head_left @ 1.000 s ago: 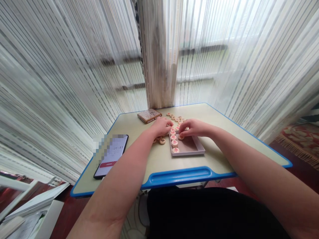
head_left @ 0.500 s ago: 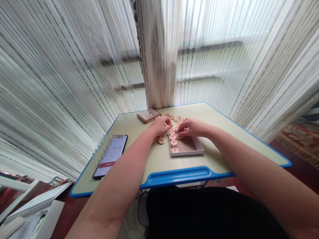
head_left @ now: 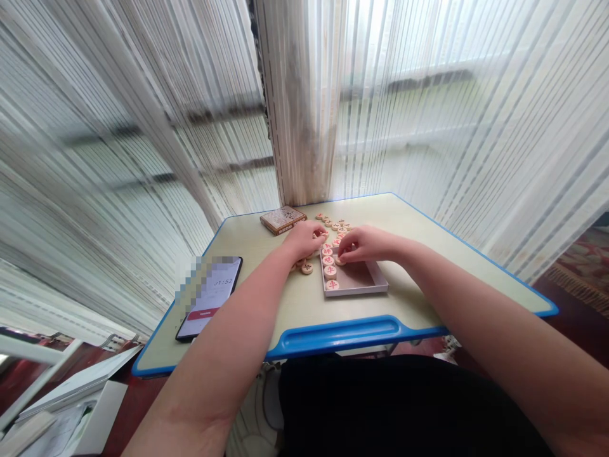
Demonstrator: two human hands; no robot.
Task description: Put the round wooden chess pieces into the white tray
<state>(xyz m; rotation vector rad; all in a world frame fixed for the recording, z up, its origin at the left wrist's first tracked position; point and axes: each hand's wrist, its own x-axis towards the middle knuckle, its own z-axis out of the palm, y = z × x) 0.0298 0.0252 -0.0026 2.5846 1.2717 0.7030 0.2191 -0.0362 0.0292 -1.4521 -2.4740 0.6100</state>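
Note:
A shallow white box tray (head_left: 356, 292) lies near the middle of the table. Along its left side runs a column of round wooden xiangqi pieces (head_left: 330, 272) with red characters. My right hand (head_left: 362, 243) reaches over the tray's far part, fingertips pinched on a xiangqi piece (head_left: 339, 261) beside that column. Just beyond the tray's far left corner, my left hand (head_left: 306, 239) has its fingers closed on a pale xiangqi piece, partly hidden by the fingertips. Below that hand lie loose pieces with dark characters (head_left: 307, 269); more loose pieces (head_left: 335, 225) are scattered behind the tray.
A patterned box lid (head_left: 283, 219) sits at the back left of the table (head_left: 419, 254). On the left lies a phone (head_left: 209, 304) with a timer showing. The table has a blue rim and a front groove (head_left: 340, 335). Striped curtains (head_left: 404, 114) hang close behind.
Both hands stay nearly in place. My right fingertips have shifted slightly over the piece in the tray. The whole view has moved a little.

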